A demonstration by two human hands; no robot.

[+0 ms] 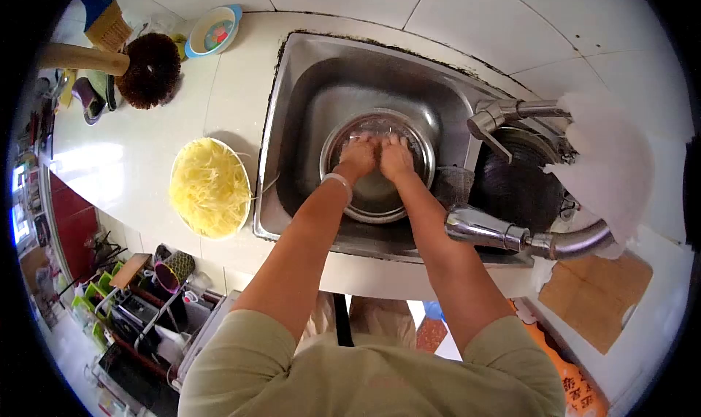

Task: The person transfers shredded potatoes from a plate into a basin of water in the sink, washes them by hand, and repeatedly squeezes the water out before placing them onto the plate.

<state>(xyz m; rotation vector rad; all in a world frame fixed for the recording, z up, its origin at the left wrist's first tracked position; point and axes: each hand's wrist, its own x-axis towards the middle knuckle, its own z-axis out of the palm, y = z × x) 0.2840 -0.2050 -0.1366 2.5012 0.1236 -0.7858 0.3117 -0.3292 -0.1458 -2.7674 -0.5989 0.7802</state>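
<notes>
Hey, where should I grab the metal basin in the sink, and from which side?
I'd take the metal basin by opposite sides of its rim, coming from above. It's round, its mouth faces up, and it sits down inside the sink, whose walls would likely hinder a low grip. The left hand and right hand are inside it, so lift them out first.

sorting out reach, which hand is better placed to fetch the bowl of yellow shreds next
Left hand, I'd judge: the bowl stands on the counter on that side, while the right hand is farther from it.
</notes>
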